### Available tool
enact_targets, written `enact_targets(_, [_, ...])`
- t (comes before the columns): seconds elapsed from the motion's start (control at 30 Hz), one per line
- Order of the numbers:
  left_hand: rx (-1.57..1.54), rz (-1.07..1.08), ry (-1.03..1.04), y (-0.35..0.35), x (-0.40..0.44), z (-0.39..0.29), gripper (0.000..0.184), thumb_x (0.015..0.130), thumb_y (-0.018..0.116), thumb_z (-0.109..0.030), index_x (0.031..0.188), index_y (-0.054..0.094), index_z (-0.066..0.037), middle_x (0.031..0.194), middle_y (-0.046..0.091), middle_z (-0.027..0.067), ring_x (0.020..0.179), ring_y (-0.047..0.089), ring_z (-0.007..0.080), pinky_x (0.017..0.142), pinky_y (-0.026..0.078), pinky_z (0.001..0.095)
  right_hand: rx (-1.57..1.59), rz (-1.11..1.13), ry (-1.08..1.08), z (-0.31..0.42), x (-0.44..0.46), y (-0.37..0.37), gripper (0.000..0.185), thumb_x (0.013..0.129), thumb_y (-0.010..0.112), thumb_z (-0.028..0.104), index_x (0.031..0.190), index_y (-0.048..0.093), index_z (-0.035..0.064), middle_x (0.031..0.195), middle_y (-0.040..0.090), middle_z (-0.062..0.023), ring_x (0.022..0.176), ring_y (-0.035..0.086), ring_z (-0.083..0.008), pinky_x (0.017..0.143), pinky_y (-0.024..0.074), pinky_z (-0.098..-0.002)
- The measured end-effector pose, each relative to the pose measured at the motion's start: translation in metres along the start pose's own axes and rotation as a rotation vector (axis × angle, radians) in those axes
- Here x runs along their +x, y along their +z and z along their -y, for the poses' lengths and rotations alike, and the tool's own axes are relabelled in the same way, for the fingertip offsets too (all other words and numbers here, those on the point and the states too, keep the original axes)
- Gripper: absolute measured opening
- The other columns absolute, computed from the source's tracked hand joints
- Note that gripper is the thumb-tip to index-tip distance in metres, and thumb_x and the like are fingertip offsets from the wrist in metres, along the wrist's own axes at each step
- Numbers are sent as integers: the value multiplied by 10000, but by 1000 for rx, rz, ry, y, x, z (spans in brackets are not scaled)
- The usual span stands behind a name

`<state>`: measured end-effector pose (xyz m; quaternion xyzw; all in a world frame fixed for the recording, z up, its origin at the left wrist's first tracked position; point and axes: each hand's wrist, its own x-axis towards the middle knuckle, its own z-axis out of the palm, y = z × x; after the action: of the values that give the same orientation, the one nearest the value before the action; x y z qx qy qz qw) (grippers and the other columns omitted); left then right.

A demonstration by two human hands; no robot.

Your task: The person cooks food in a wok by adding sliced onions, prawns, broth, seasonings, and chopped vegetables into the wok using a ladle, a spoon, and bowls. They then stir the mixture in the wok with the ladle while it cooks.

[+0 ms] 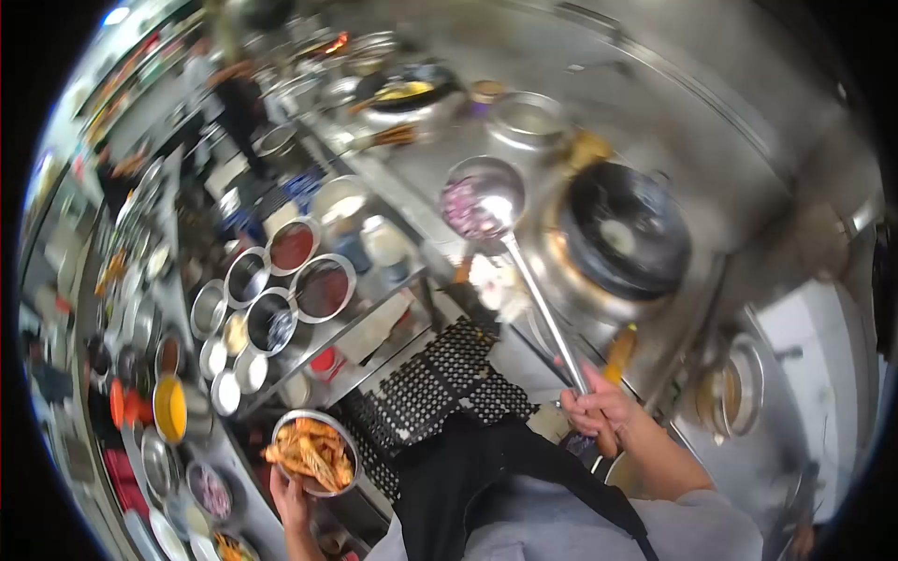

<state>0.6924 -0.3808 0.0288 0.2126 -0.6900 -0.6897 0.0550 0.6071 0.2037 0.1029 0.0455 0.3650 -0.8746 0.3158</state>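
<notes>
My left hand point(292, 500) is closed on the rim of a round metal bowl point(351, 449) at the lower left. Golden-brown fried pieces point(313, 453) are heaped in it; I cannot tell what food they are. My right hand point(599, 409) wraps round the handle of a long metal ladle point(538, 294). Chopped purple-and-white pieces point(465, 208), which look like onion, lie in the ladle's scoop. To the right of the scoop, a dark wok point(631, 229) sits on a burner, with a small pale patch at its bottom.
Several metal pots with sauces point(323, 287) and small white bowls point(225, 392) stand on the left counter. A second wok point(404, 91) with yellow food is at the back. A black perforated mat point(444, 379) covers the floor. Other people point(229, 89) stand at the far left.
</notes>
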Motion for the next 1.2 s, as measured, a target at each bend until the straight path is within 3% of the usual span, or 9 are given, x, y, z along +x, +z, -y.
enact_targets(0.1, [47,212,48,122,76,-46,352,973,596,-173,1298,530,-57,917,663,29,579,583,73,421,412,202,-123,-408,-196,30,-43,-48,891,866,665,61,1608,195,219,817,560,-58,440,459,-113,417,408,-269])
enact_targets(0.2, [131,371,51,241,136,-79,260,970,568,-135,1218,564,-60,861,656,27,570,587,84,420,423,208,-567,-792,-221,69,-52,-116,892,870,634,74,1616,178,250,850,644,-144,535,605,-241,500,507,-362])
enact_targets(0.3, [206,519,85,346,165,-95,181,962,549,-111,1135,573,-65,834,651,33,566,598,104,421,455,225,-1284,-1152,-13,94,-48,-198,896,881,595,94,1624,127,268,976,696,-267,790,697,-402,734,565,-466])
enact_targets(0.4, [123,679,9,420,188,-92,156,963,548,-102,1113,555,-62,876,665,64,607,633,127,464,539,252,-1463,-1285,121,121,-47,-199,889,896,552,93,1627,85,285,1136,662,-330,1030,651,-486,938,496,-522])
enact_targets(0.6, [29,842,-209,484,225,-80,184,963,540,-74,1142,547,-31,919,689,100,606,650,135,476,564,258,-1314,-1338,-32,108,-32,-127,909,901,530,67,1629,51,327,1221,633,-331,1078,637,-483,959,480,-529])
enact_targets(0.77, [0,926,-290,523,265,-67,208,948,545,-46,1154,552,-16,941,691,103,616,657,132,460,559,256,-1244,-1357,45,90,8,-139,899,904,544,76,1624,85,359,1235,617,-343,1092,629,-487,973,478,-515])
enact_targets(0.9, [-51,1020,-362,544,280,-97,258,986,540,-59,1237,509,-13,977,687,108,653,681,145,471,566,254,-1140,-1445,121,100,23,-84,880,901,539,72,1623,115,345,1263,604,-345,1103,634,-475,990,475,-501])
enact_targets(1.0, [-85,1085,-359,556,288,-106,187,1000,530,-68,1177,491,-24,998,683,134,671,697,185,485,574,253,-1094,-1412,94,87,25,-67,870,895,525,63,1622,133,337,1301,592,-334,1142,621,-467,1020,464,-487])
enact_targets(1.2, [-8,1151,-330,590,300,-113,160,1013,539,-113,1147,480,-47,986,677,131,696,693,183,545,590,293,-1116,-1473,-53,83,32,-112,868,880,532,60,1628,154,288,1377,566,-300,1247,561,-464,1070,444,-449])
